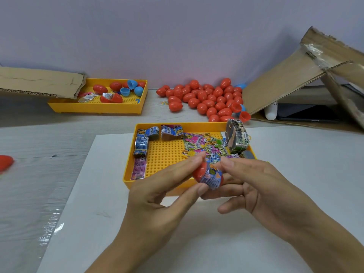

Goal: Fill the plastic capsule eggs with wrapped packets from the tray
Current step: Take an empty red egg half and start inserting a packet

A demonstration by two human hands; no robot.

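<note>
Both hands meet at the tray's 6 o'clock rim: the left hand pinches a red egg half to steady it, while the right hand's fingers pinch 1 packet, apparently pressing it in. Spare eggs wait at 12.

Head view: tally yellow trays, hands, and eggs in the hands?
Yellow perforated plastic trays: 2, near tray, far tray
Hands: 2, left hand, right hand
Red plastic capsule egg held by both hands, packet sticking out: 1
Total: 5
</note>
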